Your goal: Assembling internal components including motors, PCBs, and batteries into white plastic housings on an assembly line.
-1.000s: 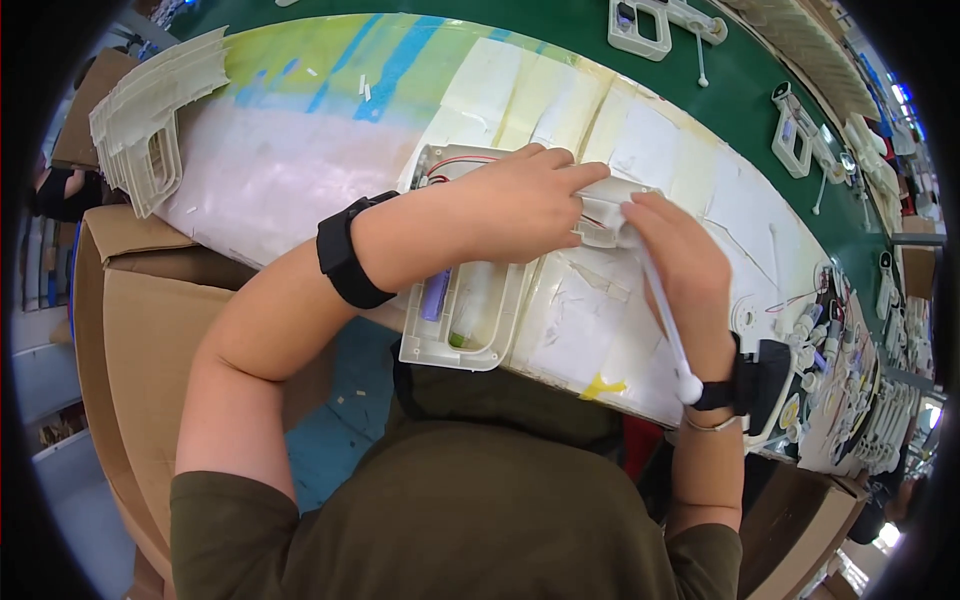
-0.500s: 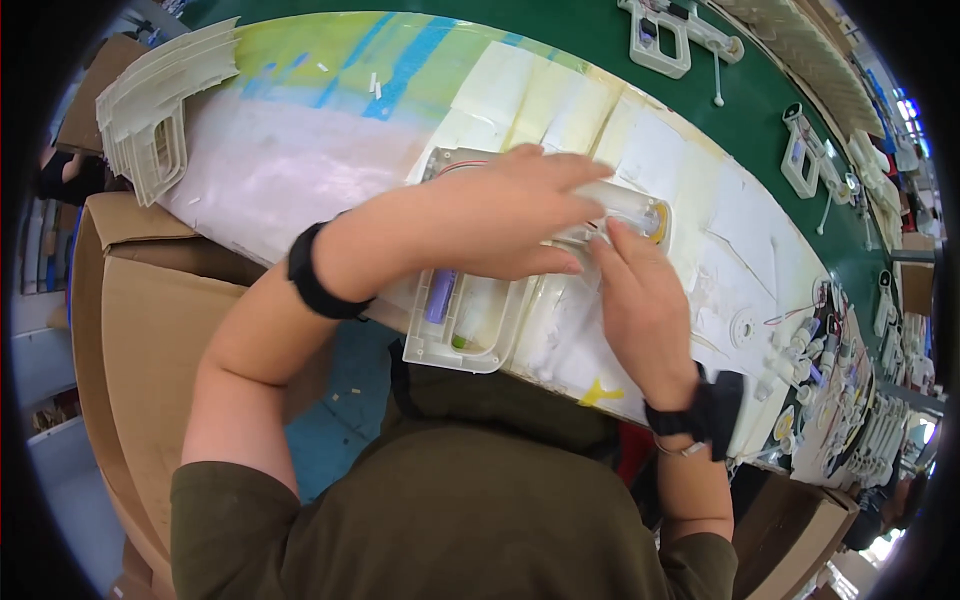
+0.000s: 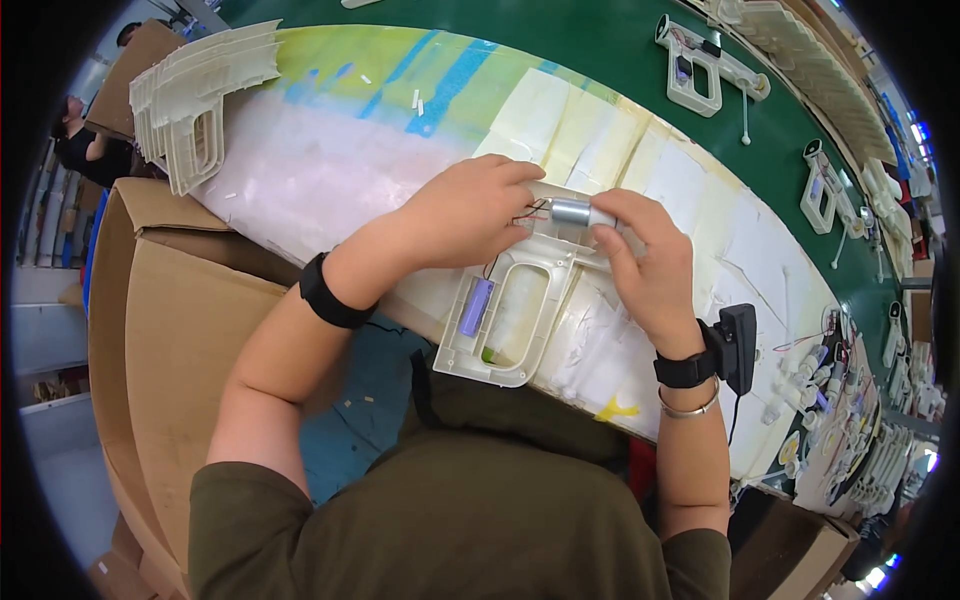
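A translucent white gun-shaped plastic shell half (image 3: 450, 364) lies on the table in front of me, its looped handle toward my body. Inside the handle sits a purple cylindrical battery (image 3: 477, 307). Above the shell's upper part, my right hand (image 3: 650, 265) pinches the pale end of a silver cylindrical motor (image 3: 571, 212) between thumb and fingers. Thin red and black wires (image 3: 536, 211) run from the motor's left end to my left hand (image 3: 465, 215), whose bent fingertips close on them. That left hand covers the upper left part of the shell.
Stacked white shells (image 3: 185, 125) stand at the table's far left, beside an open cardboard box (image 3: 190, 340). Loose small parts and wires (image 3: 825, 375) crowd the right end. On the green surface behind lie more gun-shaped assemblies (image 3: 700, 85). Another person (image 3: 85, 145) is at the far left.
My left hand has drawn back to the left and my right fingers now grip the motor, which shows between them. The whole view has shifted slightly.
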A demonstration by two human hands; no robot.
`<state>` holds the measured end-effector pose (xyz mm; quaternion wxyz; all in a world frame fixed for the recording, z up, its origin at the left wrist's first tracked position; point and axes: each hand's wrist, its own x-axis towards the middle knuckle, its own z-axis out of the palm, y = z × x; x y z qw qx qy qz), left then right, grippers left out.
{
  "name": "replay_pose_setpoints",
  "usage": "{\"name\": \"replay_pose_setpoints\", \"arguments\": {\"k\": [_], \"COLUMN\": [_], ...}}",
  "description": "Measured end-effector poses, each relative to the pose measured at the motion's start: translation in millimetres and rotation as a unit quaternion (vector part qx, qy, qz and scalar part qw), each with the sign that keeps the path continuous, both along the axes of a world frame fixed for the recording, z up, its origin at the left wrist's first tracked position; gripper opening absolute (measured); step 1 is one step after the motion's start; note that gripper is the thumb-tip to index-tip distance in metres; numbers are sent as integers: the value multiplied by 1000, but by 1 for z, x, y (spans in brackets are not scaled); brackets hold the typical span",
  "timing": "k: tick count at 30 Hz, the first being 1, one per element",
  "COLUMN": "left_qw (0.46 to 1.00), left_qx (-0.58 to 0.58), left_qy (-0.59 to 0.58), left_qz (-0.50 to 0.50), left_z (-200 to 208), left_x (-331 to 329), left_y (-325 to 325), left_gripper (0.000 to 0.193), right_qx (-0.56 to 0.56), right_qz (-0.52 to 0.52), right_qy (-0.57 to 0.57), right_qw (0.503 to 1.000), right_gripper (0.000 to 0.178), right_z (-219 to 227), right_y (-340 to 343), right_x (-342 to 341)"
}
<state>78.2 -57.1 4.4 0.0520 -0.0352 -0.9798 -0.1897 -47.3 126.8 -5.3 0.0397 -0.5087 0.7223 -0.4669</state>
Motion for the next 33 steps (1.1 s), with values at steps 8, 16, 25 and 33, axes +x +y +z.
{"name": "replay_pose_setpoints", "arguments": {"k": [8, 16, 25, 33], "left_qw": [975, 998, 993, 969], "left_qx": [202, -38, -40, -135], "left_qy": [-50, 51, 43, -44], "left_qz": [-76, -18, 99, 200], "left_z": [8, -5, 35, 4], "left_x": [-1, -9, 49, 54], "left_y": [-21, -5, 32, 68], "left_gripper": [17, 20, 95, 81], "right_qx": [6, 33, -15, -81], "right_qz": [-19, -28, -26, -59], "right_qy": [-23, 184, 103, 101], "right_qw": [1000, 982, 994, 990], "right_gripper": [24, 24, 29, 19], "right_z": [-4, -11, 14, 6], "right_y": [-3, -12, 22, 38], "right_x": [7, 12, 8, 0]}}
